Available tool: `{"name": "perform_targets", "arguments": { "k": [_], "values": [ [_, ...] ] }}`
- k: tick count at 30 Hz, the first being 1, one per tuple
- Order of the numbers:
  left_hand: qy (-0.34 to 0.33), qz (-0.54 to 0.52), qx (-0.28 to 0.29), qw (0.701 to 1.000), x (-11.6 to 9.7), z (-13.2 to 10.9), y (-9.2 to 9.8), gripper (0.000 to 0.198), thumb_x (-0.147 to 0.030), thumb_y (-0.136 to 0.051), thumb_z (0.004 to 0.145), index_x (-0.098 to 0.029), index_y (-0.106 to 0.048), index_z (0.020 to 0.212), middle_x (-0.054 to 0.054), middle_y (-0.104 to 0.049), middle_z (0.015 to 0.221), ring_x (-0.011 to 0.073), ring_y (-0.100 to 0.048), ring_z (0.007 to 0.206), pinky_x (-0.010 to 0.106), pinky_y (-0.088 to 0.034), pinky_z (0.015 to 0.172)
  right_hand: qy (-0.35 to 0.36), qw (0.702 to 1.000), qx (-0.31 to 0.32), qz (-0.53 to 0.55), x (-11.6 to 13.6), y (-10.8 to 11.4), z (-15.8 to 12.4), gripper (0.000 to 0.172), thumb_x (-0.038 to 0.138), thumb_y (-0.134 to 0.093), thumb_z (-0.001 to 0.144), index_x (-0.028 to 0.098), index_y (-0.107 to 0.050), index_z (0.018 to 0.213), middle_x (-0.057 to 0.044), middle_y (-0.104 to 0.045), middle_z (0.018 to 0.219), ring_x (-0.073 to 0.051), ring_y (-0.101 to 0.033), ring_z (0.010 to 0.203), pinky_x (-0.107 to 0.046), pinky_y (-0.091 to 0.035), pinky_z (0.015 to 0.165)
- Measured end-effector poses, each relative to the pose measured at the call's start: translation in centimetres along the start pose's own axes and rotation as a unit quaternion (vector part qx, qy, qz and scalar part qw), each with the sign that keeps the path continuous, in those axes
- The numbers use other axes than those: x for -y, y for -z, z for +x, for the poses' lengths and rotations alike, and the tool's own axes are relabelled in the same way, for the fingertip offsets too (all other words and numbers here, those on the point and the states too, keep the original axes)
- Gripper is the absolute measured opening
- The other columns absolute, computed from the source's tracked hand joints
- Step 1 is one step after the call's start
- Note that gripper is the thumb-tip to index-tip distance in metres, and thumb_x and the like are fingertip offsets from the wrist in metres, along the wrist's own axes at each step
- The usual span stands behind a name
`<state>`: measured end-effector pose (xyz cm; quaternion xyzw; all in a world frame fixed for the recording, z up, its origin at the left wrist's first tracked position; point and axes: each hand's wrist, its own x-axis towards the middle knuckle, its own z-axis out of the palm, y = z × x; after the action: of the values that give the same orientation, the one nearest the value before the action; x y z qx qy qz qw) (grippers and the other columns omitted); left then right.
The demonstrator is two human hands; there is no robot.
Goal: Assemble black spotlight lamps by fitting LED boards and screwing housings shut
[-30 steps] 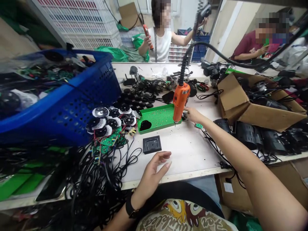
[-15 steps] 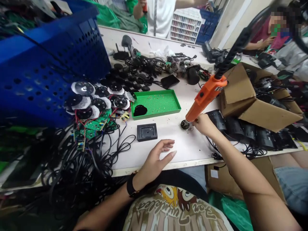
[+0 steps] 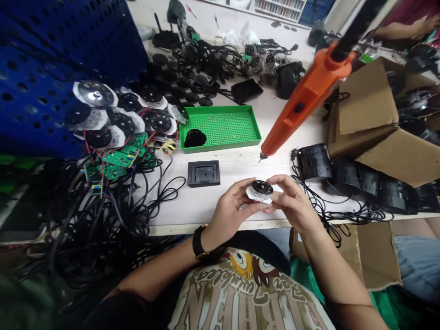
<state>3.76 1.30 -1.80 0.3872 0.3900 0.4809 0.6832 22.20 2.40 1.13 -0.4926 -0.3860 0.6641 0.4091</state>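
Black-and-gold wristwatch point(image 3: 199, 241); beige cartoon-print T-shirt point(image 3: 249, 293).

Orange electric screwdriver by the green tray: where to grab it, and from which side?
Grip the orange electric screwdriver midway along its barrel, coming from the side of the right hand, below the black cable. It is tilted with its tip near the tabletop, so the slim, straight barrel likely gives the fingers the clearest wrap.

Single head-worn view — faces forward, down onto workbench point(image 3: 237, 167), close range.
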Motion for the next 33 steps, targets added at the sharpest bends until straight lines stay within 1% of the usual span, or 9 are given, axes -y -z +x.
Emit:
{"name": "perform_targets", "arguments": {
  "k": [2,4,7,11,16,20,25,28,33],
  "values": [
    [0.023,-0.016,-0.008,1.000,-0.5,0.1,0.2,0.048,-0.025,-0.088,0.075,-0.020,-0.065,0.116,0.008,-0.076,0.112,0.0234,-0.073,0.105,0.038,-0.060,0.093,0.095,0.991,-0.028,-0.092,0.2,0.2,-0.3,0.036,0.033,-0.077,0.081,0.030,-0.063,0.114,-0.003,-0.060,0.121,-0.015,-0.063,0.082,-0.035,-0.063,0.076],
    [0.035,-0.010,-0.019,0.999,-0.8,0.1,0.3,0.046,-0.023,-0.091,0.071,-0.019,-0.064,0.109,0.005,-0.077,0.103,0.0195,-0.073,0.095,0.033,-0.059,0.085,0.186,0.964,-0.052,-0.180,0.4,0.3,-0.3,0.040,0.034,-0.079,0.082,0.031,-0.063,0.119,-0.004,-0.057,0.127,-0.018,-0.063,0.095,-0.038,-0.060,0.089],
    [0.039,0.005,-0.031,0.999,-1.2,-0.3,0.2,0.048,-0.020,-0.093,0.067,-0.020,-0.061,0.103,0.003,-0.075,0.095,0.0159,-0.070,0.085,0.027,-0.056,0.075,0.253,0.938,-0.045,-0.233,0.5,0.1,0.1,0.039,0.037,-0.079,0.084,0.032,-0.065,0.120,-0.006,-0.057,0.129,-0.022,-0.062,0.107,-0.045,-0.057,0.099],
    [0.035,0.020,-0.036,0.999,-1.5,-0.8,-0.2,0.046,-0.019,-0.093,0.067,-0.020,-0.060,0.099,0.003,-0.075,0.097,0.0167,-0.071,0.090,0.028,-0.057,0.079,0.264,0.940,-0.042,-0.212,0.4,-0.1,0.5,0.031,0.035,-0.074,0.090,0.033,-0.066,0.120,-0.006,-0.058,0.129,-0.023,-0.063,0.111,-0.044,-0.057,0.100],
    [0.016,0.039,-0.045,0.998,-1.4,-0.8,-0.2,0.047,-0.016,-0.091,0.068,-0.021,-0.060,0.102,0.003,-0.075,0.102,0.0161,-0.072,0.093,0.029,-0.058,0.082,0.272,0.946,0.007,-0.178,0.4,0.0,0.6,0.046,0.033,-0.085,0.080,0.034,-0.066,0.122,-0.005,-0.057,0.130,-0.025,-0.060,0.124,-0.045,-0.057,0.104],
    [-0.067,0.081,-0.066,0.992,-1.2,-0.9,-0.3,0.043,-0.017,-0.090,0.070,-0.022,-0.061,0.101,0.005,-0.074,0.113,0.0205,-0.072,0.107,0.035,-0.059,0.092,0.234,0.967,-0.004,-0.101,0.7,-0.4,0.5,0.039,0.033,-0.086,0.080,0.033,-0.068,0.115,-0.003,-0.057,0.133,-0.022,-0.068,0.113,-0.042,-0.065,0.095],
    [-0.156,0.125,-0.104,0.974,-1.1,-1.2,-0.7,0.036,-0.023,-0.090,0.073,-0.023,-0.063,0.097,0.006,-0.076,0.111,0.0245,-0.073,0.110,0.041,-0.060,0.095,0.203,0.979,-0.010,-0.028,0.9,-1.2,0.5,0.034,0.033,-0.085,0.081,0.030,-0.068,0.111,-0.002,-0.060,0.132,-0.019,-0.072,0.103,-0.039,-0.067,0.092],
    [-0.168,0.122,-0.095,0.974,-1.0,-1.1,-0.5,0.034,-0.017,-0.088,0.075,-0.023,-0.065,0.099,0.006,-0.077,0.112,0.0228,-0.073,0.111,0.039,-0.060,0.095,0.206,0.978,-0.017,-0.018,1.0,-1.5,0.6,0.032,0.030,-0.085,0.081,0.030,-0.069,0.110,-0.002,-0.061,0.129,-0.016,-0.071,0.100,-0.034,-0.068,0.087],
    [-0.202,0.108,-0.048,0.972,-0.5,-0.7,0.2,0.038,-0.006,-0.085,0.074,-0.021,-0.066,0.103,0.007,-0.078,0.114,0.0188,-0.075,0.109,0.029,-0.061,0.089,0.204,0.978,-0.024,-0.023,1.2,-1.8,0.9,0.032,0.032,-0.086,0.079,0.027,-0.070,0.106,-0.003,-0.060,0.126,-0.015,-0.067,0.098,-0.028,-0.067,0.077]
  ]
}}
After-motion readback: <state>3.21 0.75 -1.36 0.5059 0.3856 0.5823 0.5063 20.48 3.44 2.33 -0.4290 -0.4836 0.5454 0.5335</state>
